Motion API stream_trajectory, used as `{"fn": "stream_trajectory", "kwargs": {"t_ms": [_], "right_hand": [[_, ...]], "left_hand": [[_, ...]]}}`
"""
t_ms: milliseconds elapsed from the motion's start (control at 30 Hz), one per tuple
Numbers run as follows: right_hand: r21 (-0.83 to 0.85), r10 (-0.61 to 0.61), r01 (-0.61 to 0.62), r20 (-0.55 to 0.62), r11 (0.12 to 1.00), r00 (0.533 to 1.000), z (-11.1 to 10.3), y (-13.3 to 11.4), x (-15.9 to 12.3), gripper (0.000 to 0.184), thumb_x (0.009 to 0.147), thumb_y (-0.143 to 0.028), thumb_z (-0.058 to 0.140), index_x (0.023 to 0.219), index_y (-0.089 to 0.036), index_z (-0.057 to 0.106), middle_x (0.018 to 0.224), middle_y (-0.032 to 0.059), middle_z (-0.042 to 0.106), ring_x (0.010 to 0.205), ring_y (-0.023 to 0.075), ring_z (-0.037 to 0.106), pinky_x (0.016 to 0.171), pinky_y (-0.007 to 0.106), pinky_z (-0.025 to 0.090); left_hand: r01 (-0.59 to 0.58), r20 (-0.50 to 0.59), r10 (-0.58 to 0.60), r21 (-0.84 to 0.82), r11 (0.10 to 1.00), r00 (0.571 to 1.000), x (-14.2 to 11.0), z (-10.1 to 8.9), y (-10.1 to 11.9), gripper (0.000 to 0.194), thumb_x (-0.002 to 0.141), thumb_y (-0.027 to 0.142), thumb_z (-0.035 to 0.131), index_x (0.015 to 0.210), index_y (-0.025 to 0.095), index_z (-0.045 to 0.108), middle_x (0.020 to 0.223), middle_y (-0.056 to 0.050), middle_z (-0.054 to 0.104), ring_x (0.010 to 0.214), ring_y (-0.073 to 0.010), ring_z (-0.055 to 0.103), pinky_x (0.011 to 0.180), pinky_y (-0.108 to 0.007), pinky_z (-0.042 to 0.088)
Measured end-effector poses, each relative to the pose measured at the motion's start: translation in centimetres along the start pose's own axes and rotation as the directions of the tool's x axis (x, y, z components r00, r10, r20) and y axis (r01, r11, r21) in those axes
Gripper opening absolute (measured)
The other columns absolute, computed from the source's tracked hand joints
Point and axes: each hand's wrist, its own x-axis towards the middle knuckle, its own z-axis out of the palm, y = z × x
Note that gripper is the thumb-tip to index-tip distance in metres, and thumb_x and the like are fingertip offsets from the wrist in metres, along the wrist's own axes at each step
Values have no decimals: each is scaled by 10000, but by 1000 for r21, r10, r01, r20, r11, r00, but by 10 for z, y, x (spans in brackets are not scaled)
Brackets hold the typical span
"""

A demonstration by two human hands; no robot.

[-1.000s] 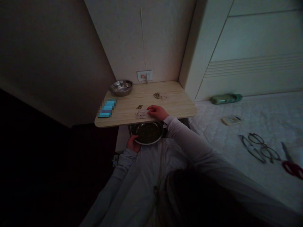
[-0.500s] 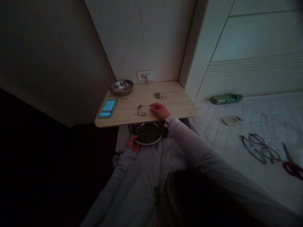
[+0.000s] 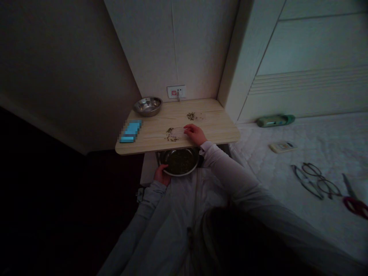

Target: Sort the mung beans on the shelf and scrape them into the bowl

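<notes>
My left hand (image 3: 162, 175) grips the near left rim of a metal bowl (image 3: 188, 173), its thumb over the edge. Dark greenish-brown loose bits fill much of the bowl, which sits just below the table's front edge. My right hand (image 3: 194, 134) is over the wooden table (image 3: 146, 140), fingers bent and drawn together; anything between the fingertips is too small to make out. Left of those fingertips lies a scatter of small dark bits (image 3: 171, 135) beside a pale, see-through patch. Farther back is a second small heap of dark bits (image 3: 191, 115).
An unfilled metal bowl (image 3: 147, 107) stands at the table's back left, with a phone (image 3: 130, 131) in front. A wall socket (image 3: 176, 92) is behind. On the white bed at right lie a green bottle (image 3: 274, 120), a pale remote-like device (image 3: 282, 147), glasses (image 3: 313, 180) and scissors (image 3: 355, 203).
My right hand has shifted slightly to the right, away from the nearer scatter. My left hand and the bowl have stayed put.
</notes>
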Motion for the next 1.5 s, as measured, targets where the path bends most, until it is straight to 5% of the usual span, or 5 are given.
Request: {"fn": "stream_trajectory", "kwargs": {"t_ms": [1500], "right_hand": [[37, 37, -42, 120, 998, 992, 1, -3, -2, 155, 644, -173, 513, 787, -173, 571, 633, -31, 592, 632, 100, 538, 697, 273, 422]], "left_hand": [[-6, 41, 6, 2, 1000, 999, 5, -5, -1, 274, 586, 63, 447, 770, 136, 636, 697, -46, 683, 929, -217, 575, 873, -367, 414]]}}
